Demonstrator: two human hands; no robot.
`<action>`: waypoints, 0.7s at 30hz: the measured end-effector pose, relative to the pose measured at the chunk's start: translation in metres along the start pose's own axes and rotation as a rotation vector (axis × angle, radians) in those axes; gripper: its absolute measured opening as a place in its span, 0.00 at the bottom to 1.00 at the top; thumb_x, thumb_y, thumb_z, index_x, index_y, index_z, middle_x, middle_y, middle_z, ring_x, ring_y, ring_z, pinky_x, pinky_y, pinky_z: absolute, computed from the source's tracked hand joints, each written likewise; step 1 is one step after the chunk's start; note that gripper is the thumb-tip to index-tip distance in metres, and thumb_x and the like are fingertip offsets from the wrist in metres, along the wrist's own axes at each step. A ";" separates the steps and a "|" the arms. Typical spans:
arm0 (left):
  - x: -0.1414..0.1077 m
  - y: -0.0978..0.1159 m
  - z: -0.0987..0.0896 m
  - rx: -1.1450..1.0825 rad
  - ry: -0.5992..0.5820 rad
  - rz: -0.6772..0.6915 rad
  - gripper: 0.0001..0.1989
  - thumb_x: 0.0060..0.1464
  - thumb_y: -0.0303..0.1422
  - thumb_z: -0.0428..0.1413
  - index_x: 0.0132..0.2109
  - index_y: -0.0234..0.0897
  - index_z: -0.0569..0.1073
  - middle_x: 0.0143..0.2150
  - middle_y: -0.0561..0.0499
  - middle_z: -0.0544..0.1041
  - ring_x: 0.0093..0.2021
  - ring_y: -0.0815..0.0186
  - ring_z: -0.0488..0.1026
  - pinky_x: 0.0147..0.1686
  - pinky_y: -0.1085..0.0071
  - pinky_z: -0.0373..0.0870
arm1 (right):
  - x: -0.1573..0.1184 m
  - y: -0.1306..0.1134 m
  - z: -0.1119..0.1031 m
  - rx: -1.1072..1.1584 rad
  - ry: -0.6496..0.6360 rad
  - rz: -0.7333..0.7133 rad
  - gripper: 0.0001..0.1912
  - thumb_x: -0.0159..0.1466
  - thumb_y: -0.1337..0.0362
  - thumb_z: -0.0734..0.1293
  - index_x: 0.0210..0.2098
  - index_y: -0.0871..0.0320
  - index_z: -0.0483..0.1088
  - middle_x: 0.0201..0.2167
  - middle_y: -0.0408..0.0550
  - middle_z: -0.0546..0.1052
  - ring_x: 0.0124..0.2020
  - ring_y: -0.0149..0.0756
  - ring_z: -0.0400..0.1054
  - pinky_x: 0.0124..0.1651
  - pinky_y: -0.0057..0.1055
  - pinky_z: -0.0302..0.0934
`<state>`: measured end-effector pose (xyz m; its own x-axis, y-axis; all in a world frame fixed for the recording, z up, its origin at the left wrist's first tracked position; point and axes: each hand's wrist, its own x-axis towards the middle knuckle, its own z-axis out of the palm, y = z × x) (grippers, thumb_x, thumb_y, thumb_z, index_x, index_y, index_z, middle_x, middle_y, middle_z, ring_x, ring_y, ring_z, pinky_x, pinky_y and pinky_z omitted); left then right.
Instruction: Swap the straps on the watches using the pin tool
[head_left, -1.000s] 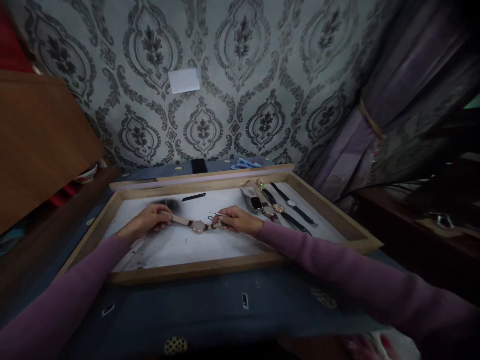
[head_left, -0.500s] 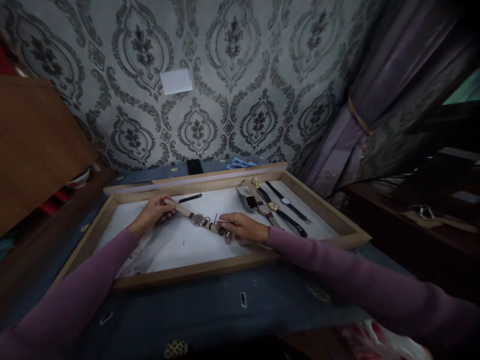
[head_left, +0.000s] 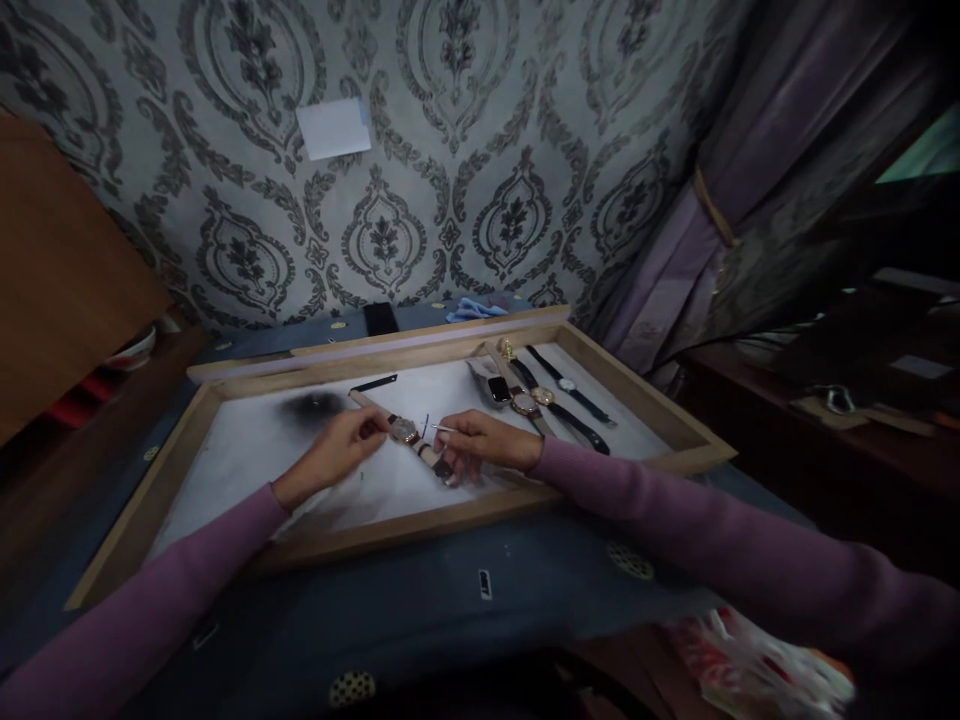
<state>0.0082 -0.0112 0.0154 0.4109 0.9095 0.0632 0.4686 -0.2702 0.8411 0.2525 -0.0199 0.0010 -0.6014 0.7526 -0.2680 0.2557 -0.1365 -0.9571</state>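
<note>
A wristwatch (head_left: 406, 431) with a beige strap lies slantwise across the white bottom of a wooden tray (head_left: 525, 510). My left hand (head_left: 346, 443) is closed at the strap beside the watch case, thumb and fingertips pinching there. In my right hand (head_left: 480, 442) is a slim metal tool (head_left: 442, 428), its tip pointing left over the watch. The lower fingers of that hand are by the strap's near end; whether they grip it is hard to see. A thin dark strip (head_left: 426, 425) stands out near the tool's tip.
Right of my hands lie a square black smartwatch (head_left: 498, 390), a brown-cased watch (head_left: 524, 403), a gold watch (head_left: 543, 397) and a small-dial watch (head_left: 567, 385). A black strap piece (head_left: 373, 383) is at the back. Behind the tray are a blue cloth (head_left: 476, 310) and a dark object (head_left: 380, 318).
My left hand has moved from the strap's far end along to the watch case. The watch is tilted more steeply, and the right hand stays near its other end with the tool.
</note>
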 end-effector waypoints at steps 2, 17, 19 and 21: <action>-0.002 0.008 0.013 0.039 -0.090 0.036 0.04 0.48 0.27 0.55 0.34 0.36 0.73 0.29 0.53 0.73 0.31 0.66 0.66 0.32 0.72 0.60 | 0.000 0.000 0.001 0.004 -0.002 0.007 0.15 0.66 0.54 0.64 0.33 0.61 0.65 0.22 0.45 0.77 0.19 0.29 0.73 0.18 0.19 0.61; -0.009 0.000 0.028 0.178 -0.269 0.230 0.16 0.54 0.22 0.50 0.42 0.40 0.78 0.38 0.50 0.72 0.38 0.64 0.68 0.41 0.67 0.64 | 0.004 -0.003 0.006 -0.024 0.064 0.084 0.10 0.71 0.70 0.55 0.34 0.61 0.64 0.17 0.40 0.73 0.14 0.24 0.68 0.17 0.17 0.60; -0.008 0.002 0.027 0.165 -0.276 0.215 0.14 0.54 0.21 0.50 0.41 0.38 0.77 0.38 0.49 0.72 0.38 0.64 0.69 0.41 0.67 0.64 | 0.004 -0.005 0.007 -0.047 0.073 0.087 0.10 0.70 0.71 0.56 0.33 0.61 0.64 0.18 0.40 0.73 0.13 0.23 0.68 0.16 0.17 0.58; -0.007 0.004 0.026 0.175 -0.258 0.208 0.12 0.54 0.21 0.49 0.41 0.37 0.74 0.38 0.50 0.73 0.38 0.64 0.69 0.41 0.67 0.65 | 0.005 -0.006 0.008 -0.072 0.083 0.086 0.10 0.69 0.72 0.58 0.31 0.61 0.64 0.18 0.39 0.72 0.13 0.23 0.67 0.15 0.17 0.56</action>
<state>0.0273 -0.0271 0.0041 0.6846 0.7259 0.0663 0.4720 -0.5108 0.7185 0.2425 -0.0206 0.0043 -0.5107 0.7915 -0.3356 0.3591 -0.1582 -0.9198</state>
